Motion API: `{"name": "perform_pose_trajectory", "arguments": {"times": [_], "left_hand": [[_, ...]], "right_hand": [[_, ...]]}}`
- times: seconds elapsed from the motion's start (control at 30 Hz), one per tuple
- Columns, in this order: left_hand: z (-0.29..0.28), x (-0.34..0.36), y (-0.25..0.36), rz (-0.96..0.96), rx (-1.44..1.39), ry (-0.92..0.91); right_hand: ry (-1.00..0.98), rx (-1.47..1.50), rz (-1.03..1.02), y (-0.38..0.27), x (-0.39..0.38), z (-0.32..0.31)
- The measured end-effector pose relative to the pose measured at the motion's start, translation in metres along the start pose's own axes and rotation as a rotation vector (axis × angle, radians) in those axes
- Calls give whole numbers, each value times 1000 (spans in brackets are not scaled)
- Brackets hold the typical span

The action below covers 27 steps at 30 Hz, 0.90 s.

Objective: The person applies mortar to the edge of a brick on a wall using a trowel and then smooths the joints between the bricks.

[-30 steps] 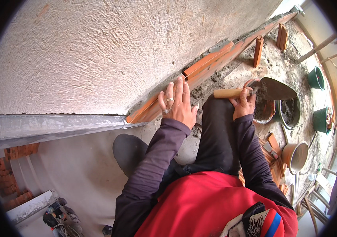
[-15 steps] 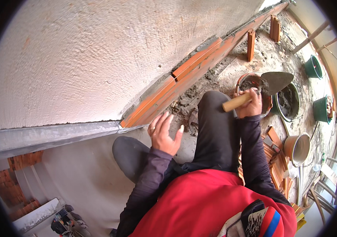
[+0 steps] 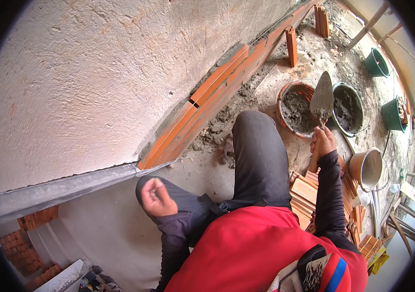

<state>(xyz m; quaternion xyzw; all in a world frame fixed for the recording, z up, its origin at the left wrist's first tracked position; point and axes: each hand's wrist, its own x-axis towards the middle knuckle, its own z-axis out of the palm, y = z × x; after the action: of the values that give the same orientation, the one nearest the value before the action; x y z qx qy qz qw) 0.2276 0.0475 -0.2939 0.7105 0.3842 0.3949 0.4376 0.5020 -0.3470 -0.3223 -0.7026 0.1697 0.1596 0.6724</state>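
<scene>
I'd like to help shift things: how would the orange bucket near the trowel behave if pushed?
The orange bucket would probably feel heavy, given the grey mix inside. It would likely drag rather than glide, as the floor looks rough and littered.

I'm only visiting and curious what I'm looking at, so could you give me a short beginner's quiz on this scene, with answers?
1. Multiple choice: what does the person's right hand hold?
A) a brush
B) a trowel
C) a hammer

2. True or false: the trowel is touching the pale, rough wall.

3. Fill in the missing word: in this view, the left hand appears over the person's left ____.

Key:
1. B
2. False; its blade is well away from the wall.
3. leg
</scene>
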Motion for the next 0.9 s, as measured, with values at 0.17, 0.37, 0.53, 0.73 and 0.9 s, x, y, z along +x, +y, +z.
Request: {"name": "perform_pose_trajectory", "arguments": {"times": [0.17,0.37,0.53,0.73,0.9], "left_hand": [[-34,47,33,309,43,437],[-47,128,112,647,-155,547],[-54,114,102,587,-157,537],[-76,94,54,398,-125,495],[-84,77,23,244,-32,469]], "right_hand": [[-10,102,47,-5,-11,37],[-206,432,89,-11,-25,174],[-283,347,258,12,-20,231],[-397,278,343,10,-13,243],[-378,221,363,18,-41,255]]}}
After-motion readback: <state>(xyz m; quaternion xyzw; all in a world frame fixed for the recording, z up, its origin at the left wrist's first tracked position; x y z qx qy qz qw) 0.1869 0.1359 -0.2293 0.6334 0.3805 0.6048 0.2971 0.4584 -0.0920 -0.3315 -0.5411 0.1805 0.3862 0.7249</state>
